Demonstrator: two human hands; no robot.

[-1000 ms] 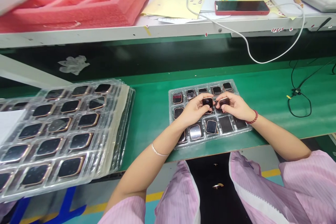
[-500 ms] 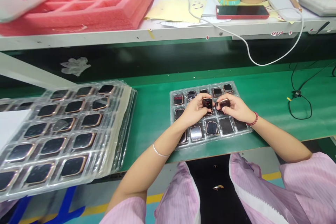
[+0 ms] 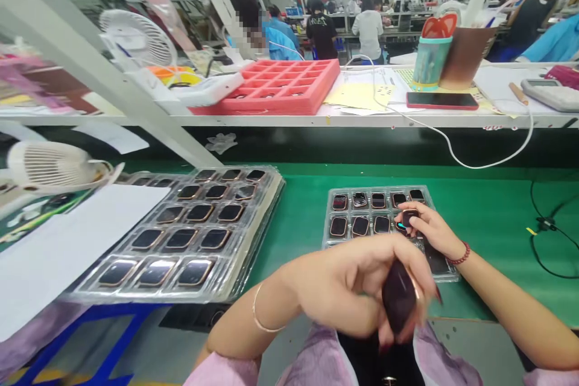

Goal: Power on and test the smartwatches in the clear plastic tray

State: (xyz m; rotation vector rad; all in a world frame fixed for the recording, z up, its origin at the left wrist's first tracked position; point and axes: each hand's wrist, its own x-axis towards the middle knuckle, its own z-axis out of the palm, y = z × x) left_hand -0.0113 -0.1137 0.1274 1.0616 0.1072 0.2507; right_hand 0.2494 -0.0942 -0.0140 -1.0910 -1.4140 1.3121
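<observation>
My left hand (image 3: 357, 286) is raised close to the camera, fingers closed round the edges of a dark square smartwatch (image 3: 398, 298) with a gold-coloured rim. It is slightly smeared by motion. Farther off, my right hand (image 3: 432, 229) pinches another smartwatch (image 3: 410, 218) over the right part of a clear plastic tray (image 3: 326, 235). That tray lies on the green bench and holds several watches in its compartments. A bright cyan patch shows just below the right hand's watch. My left hand and forearm hide the tray's near part.
A stack of clear trays (image 3: 239, 282) full of watches stands at left, partly under a white sheet (image 3: 85, 241). Above the bench runs a shelf with a pink foam tray (image 3: 312, 96), a phone (image 3: 442, 100) and a hanging white cable (image 3: 434, 129). Black cables (image 3: 545, 223) lie at right. People are in the background.
The view has tilted up and shifted left. My left hand has left the tray and come up towards the camera with its watch. My right hand stays over the tray with its own.
</observation>
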